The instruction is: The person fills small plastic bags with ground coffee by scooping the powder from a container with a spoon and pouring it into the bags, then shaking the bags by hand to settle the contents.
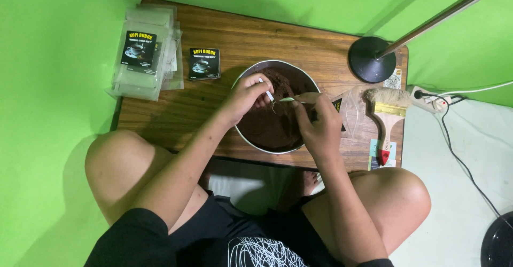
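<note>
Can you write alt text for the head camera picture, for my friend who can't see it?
A seated person works over a metal bowl of brown powder on a low wooden table; the left hand holds a spoon while the right hand holds a clear pouch. A pouch stack lies left, a paintbrush right.

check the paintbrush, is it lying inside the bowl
No, the paintbrush lies on the wooden table, right of the bowl.
</note>
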